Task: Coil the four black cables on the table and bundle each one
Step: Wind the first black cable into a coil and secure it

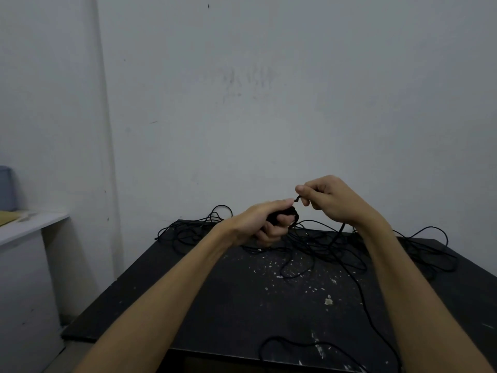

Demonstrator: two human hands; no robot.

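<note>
Both hands are raised above the surface (269,305): the left hand (258,222) grips a small coil (285,215), the right hand (329,201) pinches the cable (347,267) just beside it. The cable looks thin, light and limp, trailing into the tangle (322,243), so it is best held near the coil.

- One head-worn camera looks forward and slightly down, close above both hands (304,208).
- Beyond the hands: table (242,305), then wall (269,103).
</note>
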